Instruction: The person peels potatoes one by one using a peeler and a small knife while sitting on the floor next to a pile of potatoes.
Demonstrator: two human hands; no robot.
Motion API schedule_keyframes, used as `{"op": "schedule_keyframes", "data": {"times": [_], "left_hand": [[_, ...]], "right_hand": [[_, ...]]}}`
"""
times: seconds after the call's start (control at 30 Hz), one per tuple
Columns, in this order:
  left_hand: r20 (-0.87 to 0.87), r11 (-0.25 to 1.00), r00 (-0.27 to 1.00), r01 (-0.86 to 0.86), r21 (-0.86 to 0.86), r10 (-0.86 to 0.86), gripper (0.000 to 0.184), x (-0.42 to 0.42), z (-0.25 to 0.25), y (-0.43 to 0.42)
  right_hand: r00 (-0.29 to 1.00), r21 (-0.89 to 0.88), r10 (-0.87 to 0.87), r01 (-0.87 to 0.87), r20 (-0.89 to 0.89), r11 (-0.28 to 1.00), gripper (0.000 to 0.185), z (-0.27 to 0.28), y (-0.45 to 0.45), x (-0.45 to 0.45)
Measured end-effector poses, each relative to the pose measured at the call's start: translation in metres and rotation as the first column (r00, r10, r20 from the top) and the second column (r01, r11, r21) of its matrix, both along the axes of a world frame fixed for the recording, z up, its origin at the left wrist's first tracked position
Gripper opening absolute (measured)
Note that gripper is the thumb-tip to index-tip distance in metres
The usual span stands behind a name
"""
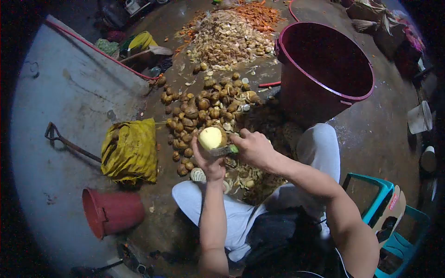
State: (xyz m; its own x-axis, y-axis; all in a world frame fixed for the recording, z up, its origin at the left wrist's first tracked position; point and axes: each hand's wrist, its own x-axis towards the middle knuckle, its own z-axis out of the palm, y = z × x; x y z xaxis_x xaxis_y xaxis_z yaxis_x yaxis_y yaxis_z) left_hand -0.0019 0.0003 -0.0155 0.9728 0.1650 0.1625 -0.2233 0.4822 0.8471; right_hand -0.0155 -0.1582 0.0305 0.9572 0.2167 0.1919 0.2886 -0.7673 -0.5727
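My left hand (211,166) is wrapped around a round root vegetable (211,137), brown-skinned with a large pale yellow patch where the skin is cut away. In my right hand (256,148) is a knife (219,151); a bit of green handle shows by the fingers. The blade lies against the lower side of the vegetable, and its edge is hard to make out. Beyond both hands spreads a heap of unpeeled brown root vegetables (202,104) on the floor. Peelings (250,178) lie between my legs.
A big dark red tub (303,92) stands ahead on the right. Farther off are piles of pale peelings (232,39) and orange peelings (259,16). On the left are a yellow sack (130,150) and a tipped red bucket (113,213). A teal stool (371,199) is at my right.
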Motion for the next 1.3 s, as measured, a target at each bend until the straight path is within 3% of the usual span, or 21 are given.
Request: {"op": "schedule_keyframes", "data": {"times": [0.1,0.13,0.17,0.23,0.27,0.37,0.5,0.57,0.67,0.77,0.83,0.9,0.93,0.97,1.07,1.1,1.17,1.2,1.23,1.3], "left_hand": [[0.064,0.998,0.996,0.057,0.038,-0.059,0.088,-0.002,0.001,-0.004],[-0.032,0.993,0.996,-0.080,0.087,0.084,0.085,-0.003,-0.004,-0.010],[-0.036,0.993,0.996,-0.080,0.089,0.083,0.085,-0.005,-0.007,-0.010],[0.014,0.997,1.000,0.001,-0.077,0.000,0.086,0.004,0.000,-0.010],[0.047,0.993,0.998,0.048,-0.111,-0.043,0.083,0.004,0.003,-0.007],[0.058,0.988,0.991,0.127,-0.086,-0.122,0.081,0.000,0.012,-0.007],[0.023,0.954,0.974,0.227,-0.196,-0.227,0.074,0.002,0.005,-0.003],[-0.010,0.958,0.983,0.176,-0.228,-0.182,0.070,0.007,0.002,-0.001],[-0.111,0.996,0.993,0.023,-0.092,-0.033,0.080,0.007,-0.001,0.003],[-0.080,0.991,0.996,0.038,-0.127,-0.049,0.074,0.001,-0.009,0.002],[-0.047,0.989,0.997,0.062,-0.138,-0.069,0.071,0.001,-0.013,0.002],[-0.020,0.993,0.999,0.028,-0.115,-0.031,0.079,-0.001,-0.002,-0.011],[-0.001,0.982,0.996,0.089,-0.167,-0.091,0.080,0.000,0.000,-0.009],[0.011,0.981,0.995,0.095,-0.167,-0.095,0.080,0.002,0.006,-0.006],[0.166,0.853,0.891,0.453,-0.260,-0.423,0.082,0.006,0.030,0.002],[0.164,0.856,0.894,0.446,-0.262,-0.416,0.082,0.010,0.030,0.005],[-0.026,0.759,0.904,0.342,-0.554,-0.427,0.075,0.010,0.026,0.014],[-0.066,0.807,0.933,0.270,-0.526,-0.355,0.064,0.018,0.001,0.024],[-0.055,0.807,0.937,0.266,-0.527,-0.345,0.064,0.019,0.007,0.023],[-0.429,0.937,0.886,0.017,-0.348,-0.175,0.050,0.017,0.015,0.020]], "right_hand": [[1.000,0.005,0.010,-0.010,-0.007,1.000,0.024,-0.010,-0.001,0.012],[0.999,0.054,0.018,-0.016,-0.033,0.998,0.025,-0.018,-0.002,0.015],[0.999,0.055,0.018,-0.015,-0.037,0.998,0.025,-0.024,-0.003,0.014],[0.997,0.043,-0.041,0.044,-0.061,0.998,0.024,-0.026,-0.006,0.021],[0.996,0.030,-0.058,0.060,-0.065,0.998,0.034,-0.029,-0.005,0.019],[0.988,0.085,0.011,0.002,-0.152,0.996,0.018,-0.035,-0.012,0.027],[0.947,0.133,0.067,-0.026,-0.315,0.991,0.021,-0.069,-0.018,0.042],[0.970,0.138,0.094,-0.065,-0.222,0.988,0.029,-0.058,-0.019,0.035],[0.998,0.143,0.031,-0.022,-0.060,0.989,0.030,-0.044,-0.007,0.024],[0.998,0.004,-0.017,0.017,0.053,1.000,0.030,-0.014,0.001,0.008],[0.997,-0.004,-0.056,0.056,0.062,0.998,0.027,-0.033,0.002,0.018],[0.980,-0.009,0.051,-0.054,-0.194,0.998,0.030,-0.056,-0.010,0.042],[0.956,0.108,0.078,-0.049,-0.284,0.993,0.034,-0.055,-0.018,0.043],[0.959,0.106,0.073,-0.045,-0.273,0.993,0.034,-0.053,-0.020,0.046],[0.950,0.153,0.154,-0.115,-0.270,0.982,0.039,-0.051,-0.022,0.045],[0.949,0.130,0.127,-0.092,-0.288,0.987,0.040,-0.048,-0.023,0.045],[0.958,0.048,0.052,-0.040,-0.283,0.998,0.040,-0.070,-0.027,0.043],[0.969,0.078,0.032,-0.014,-0.246,0.997,0.039,-0.065,-0.025,0.043],[0.977,0.111,0.010,0.013,-0.211,0.994,0.038,-0.055,-0.024,0.039],[0.987,0.184,0.069,-0.041,-0.146,0.982,0.041,-0.030,-0.029,0.032]]}}
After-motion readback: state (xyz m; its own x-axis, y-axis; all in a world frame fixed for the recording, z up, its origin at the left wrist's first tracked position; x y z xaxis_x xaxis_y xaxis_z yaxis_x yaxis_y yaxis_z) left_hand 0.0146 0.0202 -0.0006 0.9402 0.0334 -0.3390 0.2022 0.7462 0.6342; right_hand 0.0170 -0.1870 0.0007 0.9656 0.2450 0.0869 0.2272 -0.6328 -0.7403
